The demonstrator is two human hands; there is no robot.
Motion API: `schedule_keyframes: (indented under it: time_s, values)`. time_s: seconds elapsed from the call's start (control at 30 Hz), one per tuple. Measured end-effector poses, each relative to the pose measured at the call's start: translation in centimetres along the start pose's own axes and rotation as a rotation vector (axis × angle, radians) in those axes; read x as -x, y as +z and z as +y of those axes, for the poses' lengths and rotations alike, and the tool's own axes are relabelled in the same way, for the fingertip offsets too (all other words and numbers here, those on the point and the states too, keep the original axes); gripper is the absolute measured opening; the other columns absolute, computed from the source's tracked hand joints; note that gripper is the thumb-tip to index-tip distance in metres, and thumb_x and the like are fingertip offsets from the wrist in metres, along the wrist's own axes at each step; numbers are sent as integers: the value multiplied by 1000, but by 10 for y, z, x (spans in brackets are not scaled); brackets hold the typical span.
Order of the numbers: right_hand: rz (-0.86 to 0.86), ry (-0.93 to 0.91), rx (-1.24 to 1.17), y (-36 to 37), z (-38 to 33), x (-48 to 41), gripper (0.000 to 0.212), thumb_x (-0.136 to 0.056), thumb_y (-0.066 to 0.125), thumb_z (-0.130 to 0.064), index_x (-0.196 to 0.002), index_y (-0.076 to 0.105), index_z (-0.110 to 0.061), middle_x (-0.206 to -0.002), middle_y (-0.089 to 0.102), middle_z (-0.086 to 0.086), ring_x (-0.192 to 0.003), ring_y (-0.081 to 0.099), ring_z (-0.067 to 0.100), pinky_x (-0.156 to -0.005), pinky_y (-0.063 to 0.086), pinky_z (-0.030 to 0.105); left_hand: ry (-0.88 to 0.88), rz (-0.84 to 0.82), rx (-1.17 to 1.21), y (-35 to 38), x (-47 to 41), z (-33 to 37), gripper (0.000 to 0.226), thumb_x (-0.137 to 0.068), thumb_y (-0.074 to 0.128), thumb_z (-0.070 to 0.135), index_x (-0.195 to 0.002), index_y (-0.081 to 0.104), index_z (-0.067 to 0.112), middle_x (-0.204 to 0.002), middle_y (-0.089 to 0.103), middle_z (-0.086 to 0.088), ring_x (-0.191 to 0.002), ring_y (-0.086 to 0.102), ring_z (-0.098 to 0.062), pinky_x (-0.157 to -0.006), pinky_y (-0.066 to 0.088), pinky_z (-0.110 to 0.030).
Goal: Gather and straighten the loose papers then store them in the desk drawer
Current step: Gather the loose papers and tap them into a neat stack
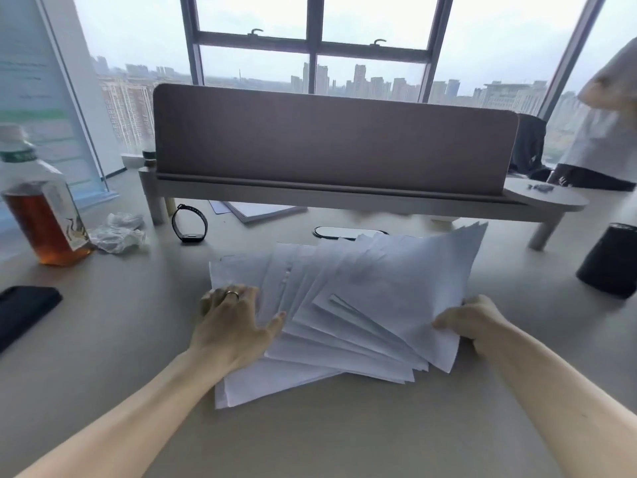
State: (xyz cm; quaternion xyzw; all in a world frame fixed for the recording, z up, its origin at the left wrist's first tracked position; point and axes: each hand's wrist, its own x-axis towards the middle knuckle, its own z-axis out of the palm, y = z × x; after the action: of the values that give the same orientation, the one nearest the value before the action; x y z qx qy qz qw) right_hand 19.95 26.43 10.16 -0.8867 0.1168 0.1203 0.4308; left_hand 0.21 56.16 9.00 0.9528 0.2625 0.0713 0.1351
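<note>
A fanned, uneven pile of white papers [348, 298] lies on the beige desk [344, 426] in front of me. My left hand [234, 322], wearing a ring, presses flat on the pile's left side, fingers spread, thumb tucked against the sheets. At the pile's right edge my right hand [472, 322] pinches several sheets, and their far ends are lifted off the desk. No drawer is in view.
A tea bottle [41, 208], crumpled tissue [119, 232] and a wristband [189, 224] sit at the left, with a dark phone [24, 308] nearer. A shelf with a brown partition [331, 146] crosses the back. A black cup [612, 260] stands right. A person stands at far right.
</note>
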Motion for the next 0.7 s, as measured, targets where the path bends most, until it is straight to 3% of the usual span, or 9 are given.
schedule_keyframes:
  time_s: [0.07,0.17,0.23,0.3,0.4,0.47,0.53,0.63,0.7]
  values:
    - [-3,-24,25,3,-4,-1,40,-67,75,-4,-105,71,4,-106,73,23,-98,71,39,-90,61,44,-13,-33,88,-7,-2,13,73,-92,42,67,-143,47,16,-141,58,-9,-138,45,-31,-112,38,-43]
    - [7,-84,23,2,-14,1,20,-75,67,1,-95,69,4,-99,72,23,-98,71,41,-87,60,46,-170,-111,500,-20,-15,35,77,-94,55,58,-155,37,14,-153,51,-9,-140,46,-31,-102,41,-37]
    - [-14,-96,27,0,-24,5,4,-81,63,2,-85,63,0,-88,65,20,-95,69,40,-77,55,41,-280,-156,771,-28,-25,42,70,-88,65,52,-142,54,9,-139,61,-8,-123,59,-30,-92,44,-34]
    - [-51,-91,6,0,-25,4,11,-86,60,5,-78,57,-2,-78,56,16,-77,60,33,-67,45,33,-336,-174,929,-29,-32,42,56,-75,76,44,-117,68,8,-117,74,-12,-101,70,-32,-91,57,-41]
    - [-100,-100,17,4,-17,3,1,-80,64,4,-79,65,4,-72,57,14,-64,51,27,-57,38,28,-279,-168,799,-23,-30,40,39,-82,73,20,-119,66,9,-110,74,-13,-98,70,-33,-90,59,-44]
    - [-123,-96,19,5,-13,3,18,-73,69,0,-90,72,6,-79,66,18,-71,61,32,-60,44,29,-212,-155,652,-17,-29,37,51,-87,70,15,-136,54,13,-118,66,-8,-103,63,-30,-85,53,-37]
    - [-172,-95,48,3,-11,3,27,-70,72,-2,-97,74,4,-91,72,21,-82,67,36,-64,49,30,-176,-143,666,-17,-25,34,61,-89,70,13,-145,46,17,-122,61,-4,-105,60,-27,-84,47,-33]
    - [-209,-118,59,-5,-8,3,27,-70,74,-7,-96,72,1,-92,71,20,-82,65,35,-64,46,30,-137,-198,693,-20,-23,22,69,-89,72,12,-150,40,23,-128,60,-3,-111,61,-27,-94,50,-38]
    - [-212,-144,35,-10,-4,-2,28,-68,79,-13,-92,74,1,-87,74,18,-80,70,36,-64,49,31,-145,-135,553,-23,-24,18,78,-89,72,21,-156,31,22,-140,56,-7,-123,58,-30,-102,48,-40]
